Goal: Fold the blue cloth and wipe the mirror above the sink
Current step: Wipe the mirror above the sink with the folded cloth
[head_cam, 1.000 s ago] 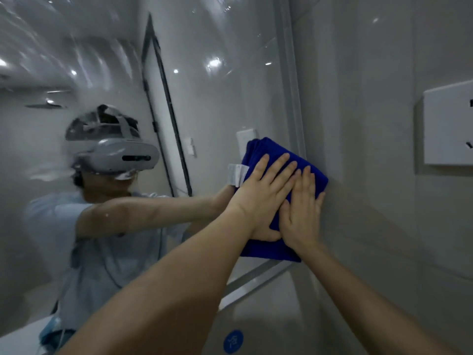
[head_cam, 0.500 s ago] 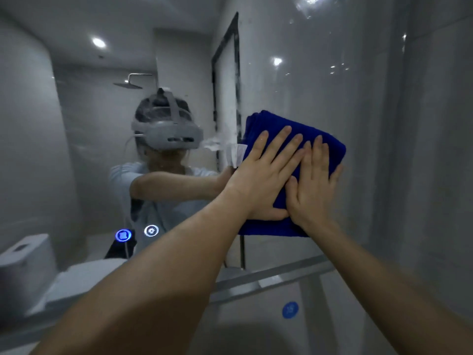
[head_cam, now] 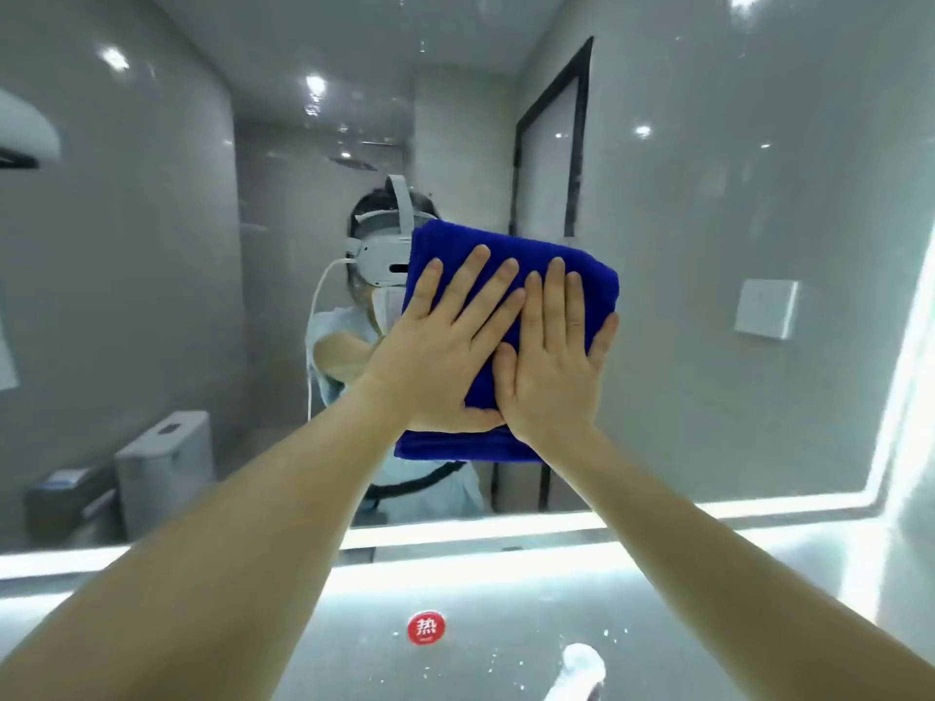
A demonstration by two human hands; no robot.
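Observation:
The folded blue cloth (head_cam: 455, 245) lies flat against the mirror (head_cam: 708, 245), near its middle. My left hand (head_cam: 440, 346) presses on the cloth's left half with straight, spread fingers pointing up and right. My right hand (head_cam: 554, 361) presses beside it with straight fingers pointing up, its thumb touching my left hand. Both hands cover most of the cloth; only its top, right edge and bottom strip show.
A lit strip (head_cam: 506, 531) runs along the mirror's bottom and right edges. Below it is the grey wall with a red round sticker (head_cam: 426, 627) and the top of a tap (head_cam: 582, 665). The mirror reflects a person with a headset, a toilet and a wall switch.
Both hands have slid the cloth leftwards across the mirror, from its right edge towards the middle. The hands stay flat on the cloth throughout.

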